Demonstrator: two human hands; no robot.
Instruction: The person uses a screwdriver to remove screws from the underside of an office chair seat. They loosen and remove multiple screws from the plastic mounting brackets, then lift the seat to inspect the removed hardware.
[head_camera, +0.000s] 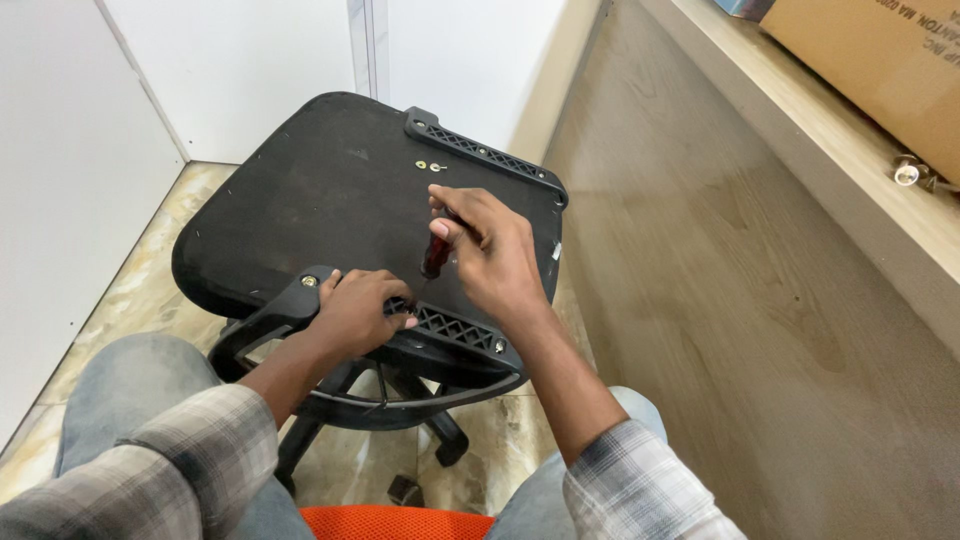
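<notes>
**Upturned chair seat, screwdriver in hand**

So there's a black chair seat (330, 200) flipped underside-up on its base, filling the middle of the shot, with a wood-look panel running along its right side and a tiled floor below. A black armrest bracket (450, 335) sits along the near edge, another one (485, 155) along the far edge. The person's left hand (355, 310) is pressed down on the near bracket, fingers curled over it. The right hand (490, 250) has its fingers wrapped tight around a dark red screwdriver (435, 255), tip down against the seat. Just beyond it, two small washers (428, 166) lie on the seat.
</notes>
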